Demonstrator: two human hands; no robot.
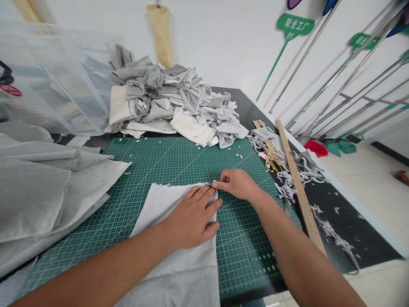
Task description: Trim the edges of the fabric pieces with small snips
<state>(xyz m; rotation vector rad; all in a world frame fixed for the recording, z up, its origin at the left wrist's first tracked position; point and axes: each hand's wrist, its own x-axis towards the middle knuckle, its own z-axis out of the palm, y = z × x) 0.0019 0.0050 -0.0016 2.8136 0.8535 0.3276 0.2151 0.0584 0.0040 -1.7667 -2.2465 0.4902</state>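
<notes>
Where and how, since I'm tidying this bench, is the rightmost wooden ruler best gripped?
Probably at mid-length, from above, pinching both long edges: the ruler is long and narrow, and cloth scraps crowd it on either side.

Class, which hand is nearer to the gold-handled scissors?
Right: the right hand, at the corner of the cloth, is left of the scissors; the left hand, on the cloth, is farther left.

I face a plain white wall (217,38) | metal poles (289,81) slant against it to my right | my counter (370,243) is black, pale-edged | beyond it, light floor tiles (364,170) | bright, even light around me
</notes>
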